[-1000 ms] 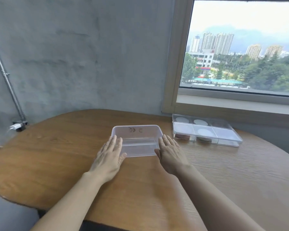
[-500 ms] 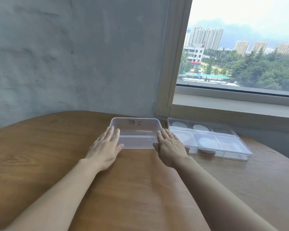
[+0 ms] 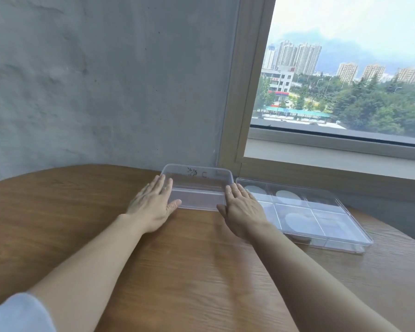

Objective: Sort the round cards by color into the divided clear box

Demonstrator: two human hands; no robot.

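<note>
A small clear plastic tub [image 3: 197, 188] with a black mark on its far wall stands on the wooden table, near the wall. My left hand [image 3: 153, 204] lies flat with straight fingers against the tub's left side. My right hand [image 3: 241, 209] lies flat against its right side. To the right lies the divided clear box [image 3: 321, 226] with its clear lid on. Pale round cards [image 3: 288, 194] show through the lid in several compartments; their colors are washed out by glare.
The round wooden table [image 3: 177, 271] curves away at left and right. A grey concrete wall stands behind it. A window with a wooden frame [image 3: 242, 92] and sill is at the right, just behind the divided box.
The view has swung to the right and closer. Both hands stay flat beside the tub, which now sits nearer the wall and next to the divided box.
</note>
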